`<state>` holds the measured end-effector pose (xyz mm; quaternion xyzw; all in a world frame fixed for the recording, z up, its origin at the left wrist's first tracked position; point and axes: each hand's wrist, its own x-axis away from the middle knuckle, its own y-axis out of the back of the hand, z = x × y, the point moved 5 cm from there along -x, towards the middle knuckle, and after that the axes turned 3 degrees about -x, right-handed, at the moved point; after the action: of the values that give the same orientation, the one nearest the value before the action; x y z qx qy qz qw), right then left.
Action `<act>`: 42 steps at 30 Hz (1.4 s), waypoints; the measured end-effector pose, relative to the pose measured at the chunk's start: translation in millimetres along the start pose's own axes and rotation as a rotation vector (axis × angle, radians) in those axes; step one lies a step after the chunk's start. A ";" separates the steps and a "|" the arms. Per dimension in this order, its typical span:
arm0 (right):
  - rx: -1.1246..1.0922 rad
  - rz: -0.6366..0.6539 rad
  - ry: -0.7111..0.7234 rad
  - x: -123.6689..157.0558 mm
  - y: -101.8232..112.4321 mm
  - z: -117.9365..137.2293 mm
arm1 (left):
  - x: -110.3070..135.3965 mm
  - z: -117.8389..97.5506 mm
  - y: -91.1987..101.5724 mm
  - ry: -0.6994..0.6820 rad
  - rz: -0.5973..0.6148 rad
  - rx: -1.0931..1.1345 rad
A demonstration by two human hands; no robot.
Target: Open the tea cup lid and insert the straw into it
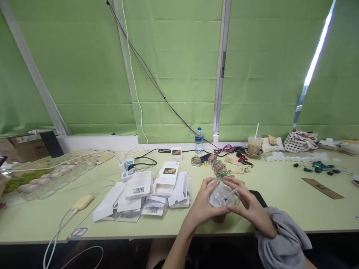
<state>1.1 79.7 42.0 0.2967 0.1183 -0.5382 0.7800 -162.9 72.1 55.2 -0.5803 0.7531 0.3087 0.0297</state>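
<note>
A clear round glass container is held over the near edge of the green table. My left hand cups its left side with curled fingers. My right hand, in a grey sleeve, wraps the right side, with the fingertips over its top. A thin white stick-like piece lies across the container's top under my right fingers. Just behind it a row of small glass jars with coloured contents runs toward the back of the table.
Flattened white cardboard boxes lie left of my hands. A water bottle, an iced drink cup, cables, a power strip, a spotted bag and clear lids line the back. A tray of moss sits far left.
</note>
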 end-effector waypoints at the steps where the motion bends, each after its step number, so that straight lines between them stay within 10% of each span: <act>1: -0.014 -0.002 -0.005 -0.5 -0.1 -1.5 | -0.8 1.4 0.7 0.001 0.007 0.017; 17: 0.102 0.006 0.076 -4.6 -3.6 9.8 | -0.8 15.4 -3.8 0.064 0.033 -0.041; 42: 0.260 0.205 0.142 -16.3 -14.5 -13.3 | 9.9 51.2 -20.0 0.168 0.072 0.674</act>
<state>-16.6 96.5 34.8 0.4429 0.0719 -0.4443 0.7754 -164.3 86.5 1.2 -0.5345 0.8323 -0.0053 0.1467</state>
